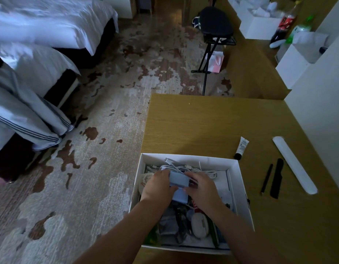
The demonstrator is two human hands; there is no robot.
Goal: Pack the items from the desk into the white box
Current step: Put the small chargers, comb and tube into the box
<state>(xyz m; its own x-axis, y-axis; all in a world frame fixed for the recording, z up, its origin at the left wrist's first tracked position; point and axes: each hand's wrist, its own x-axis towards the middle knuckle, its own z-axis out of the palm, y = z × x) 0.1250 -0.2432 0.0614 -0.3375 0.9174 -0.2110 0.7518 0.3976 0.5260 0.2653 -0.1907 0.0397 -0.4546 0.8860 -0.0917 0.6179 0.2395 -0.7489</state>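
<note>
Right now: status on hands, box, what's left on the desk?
Left hand and right hand both gripping light-blue block inside white box. Tube, pen, black strip, long white case unpacked. Path unobstructed.

You packed a pale blue item [179,184] among white cables [185,167] in the white box [239,180]; the desk [203,122] was ochre wood-grain, the carpet [100,141] grey with brown blotches.

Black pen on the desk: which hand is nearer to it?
Right. The right hand is inside the white box, on the side toward the pen; the left hand is further across the box, away from it.
</note>
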